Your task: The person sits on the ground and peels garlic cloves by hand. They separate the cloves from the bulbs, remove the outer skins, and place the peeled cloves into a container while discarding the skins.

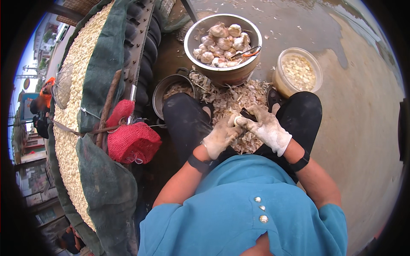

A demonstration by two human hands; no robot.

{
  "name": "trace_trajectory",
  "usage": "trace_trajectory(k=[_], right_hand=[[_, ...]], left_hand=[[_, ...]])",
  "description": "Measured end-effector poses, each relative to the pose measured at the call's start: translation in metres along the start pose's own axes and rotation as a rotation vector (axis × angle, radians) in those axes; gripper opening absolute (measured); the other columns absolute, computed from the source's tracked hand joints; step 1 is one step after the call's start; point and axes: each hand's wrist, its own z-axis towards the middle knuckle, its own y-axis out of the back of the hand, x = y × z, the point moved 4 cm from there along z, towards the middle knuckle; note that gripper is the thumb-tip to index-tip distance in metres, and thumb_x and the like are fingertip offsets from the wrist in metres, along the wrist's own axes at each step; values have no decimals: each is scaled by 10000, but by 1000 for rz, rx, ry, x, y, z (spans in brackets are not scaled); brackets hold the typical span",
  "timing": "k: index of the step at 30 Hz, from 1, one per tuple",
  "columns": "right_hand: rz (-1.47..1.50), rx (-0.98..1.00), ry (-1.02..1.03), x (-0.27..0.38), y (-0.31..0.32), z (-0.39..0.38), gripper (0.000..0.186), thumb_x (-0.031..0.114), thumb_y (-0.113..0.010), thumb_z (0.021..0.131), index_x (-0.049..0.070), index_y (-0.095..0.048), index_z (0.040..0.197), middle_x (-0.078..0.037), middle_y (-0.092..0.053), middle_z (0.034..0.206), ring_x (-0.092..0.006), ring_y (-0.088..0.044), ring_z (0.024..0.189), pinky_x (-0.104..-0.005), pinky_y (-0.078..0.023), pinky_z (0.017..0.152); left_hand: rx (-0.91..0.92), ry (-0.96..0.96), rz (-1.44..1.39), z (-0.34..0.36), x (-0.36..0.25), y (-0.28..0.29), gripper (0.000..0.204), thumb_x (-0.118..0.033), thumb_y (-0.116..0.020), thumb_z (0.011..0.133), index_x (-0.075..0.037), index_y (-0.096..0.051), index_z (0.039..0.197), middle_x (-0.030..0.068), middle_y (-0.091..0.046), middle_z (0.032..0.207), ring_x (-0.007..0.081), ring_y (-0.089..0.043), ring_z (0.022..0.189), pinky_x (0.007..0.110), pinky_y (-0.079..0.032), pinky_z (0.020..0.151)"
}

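Both my hands wear off-white work gloves and meet above a heap of papery garlic skins (230,100) between my knees. My left hand (222,135) is closed, with a pale garlic clove (236,121) pinched at its fingertips. Close against it, my right hand (267,130) is closed round a small dark tool (246,114); its working end is hidden by the fingers. Beyond the hands stands a metal bowl (192,54) of whole garlic bulbs (224,42). A thin tool with an orange handle (253,52) rests across its right side.
A clear plastic tub (318,80) of peeled cloves stands by my right foot. Near my left knee is a metal pot (158,97) with skins inside. On the left, a cart lined with green cloth (100,85) carries many pale cloves (70,141); a red mesh bag (134,143) hangs on it.
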Motion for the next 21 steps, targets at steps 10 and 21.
trace_trajectory(k=[10,21], right_hand=[[360,91,-70,18,8,3,507,412,-675,876,-18,-597,1132,-82,-664,957,-131,-612,747,-265,-499,691],[37,-1,59,23,23,1,669,526,-659,832,-48,-516,1145,-199,-596,1074,-297,-574,1046,-370,-412,951]], left_hand=[[29,289,42,10,0,-4,257,-265,-632,908,-34,-609,1021,-7,-577,759,58,-499,572,191,-386,472],[105,247,-82,27,2,-3,199,-218,-568,908,-36,-603,978,6,-578,667,72,-518,512,212,-396,440]])
